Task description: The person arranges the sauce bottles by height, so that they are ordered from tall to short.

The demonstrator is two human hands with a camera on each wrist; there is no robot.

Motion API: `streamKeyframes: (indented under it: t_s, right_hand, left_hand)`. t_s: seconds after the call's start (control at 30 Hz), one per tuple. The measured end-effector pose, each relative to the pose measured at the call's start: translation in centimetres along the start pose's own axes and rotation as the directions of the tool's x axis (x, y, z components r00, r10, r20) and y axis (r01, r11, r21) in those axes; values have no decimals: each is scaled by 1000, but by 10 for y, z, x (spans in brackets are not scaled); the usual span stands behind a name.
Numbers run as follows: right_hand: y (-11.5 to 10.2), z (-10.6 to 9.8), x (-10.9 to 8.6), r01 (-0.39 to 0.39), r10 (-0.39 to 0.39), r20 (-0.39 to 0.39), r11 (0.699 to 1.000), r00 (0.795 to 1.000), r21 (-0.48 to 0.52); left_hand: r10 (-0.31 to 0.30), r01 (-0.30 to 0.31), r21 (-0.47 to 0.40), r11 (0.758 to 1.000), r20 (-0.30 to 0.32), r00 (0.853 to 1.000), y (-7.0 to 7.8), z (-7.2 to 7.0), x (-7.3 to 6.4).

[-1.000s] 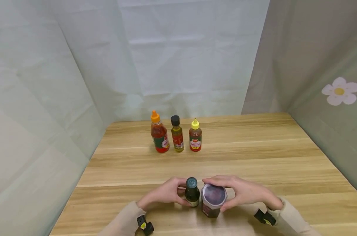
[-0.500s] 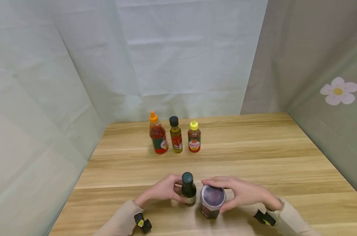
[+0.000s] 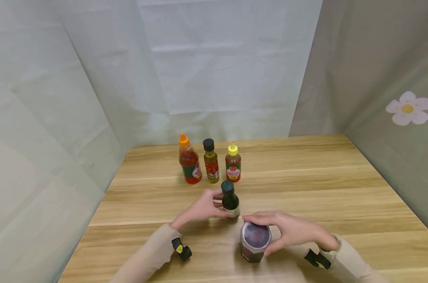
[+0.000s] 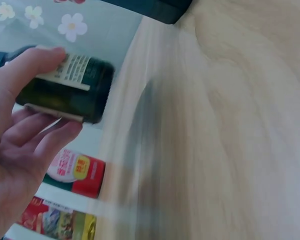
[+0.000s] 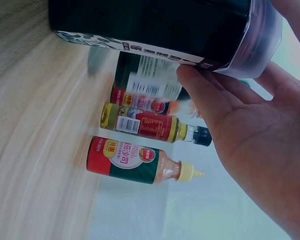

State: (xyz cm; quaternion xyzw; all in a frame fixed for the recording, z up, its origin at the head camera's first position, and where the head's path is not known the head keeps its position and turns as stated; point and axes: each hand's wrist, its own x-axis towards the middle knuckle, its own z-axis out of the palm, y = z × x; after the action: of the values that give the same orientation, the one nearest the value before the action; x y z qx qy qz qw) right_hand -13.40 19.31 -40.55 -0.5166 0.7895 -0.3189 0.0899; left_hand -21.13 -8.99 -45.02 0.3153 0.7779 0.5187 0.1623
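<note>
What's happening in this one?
A person has both hands busy at a wooden table. The left hand grips a dark bottle, which appears to be lifted just off the surface. The right hand holds a wide jar by its top. Farther back, an orange-capped bottle, a black-capped bottle and a yellow-capped bottle stand in a row.

Wood-grain tbl (image 3: 306, 188): orange-cap btl (image 3: 190, 167), blk-cap btl (image 3: 211, 165) & yel-cap btl (image 3: 233, 168) stand upright, L to R, in a row twd far edge; dk octag. jar (image 3: 255, 237) upright twd front, well apart.
</note>
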Motion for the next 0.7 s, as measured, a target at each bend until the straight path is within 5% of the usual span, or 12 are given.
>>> streamKeyframes:
  t_s: [0.3,0.7]
  right_hand:
    - [2,-3,4,79,-80,-25,995,996,-64]
    - [5,-4,4,77,-77,-5,994,997,-73]
  left_hand:
    - [-61,68,31,997,-177,982,0,14,34]
    - [-40,84,127,988,-320,947,-2,29,67]
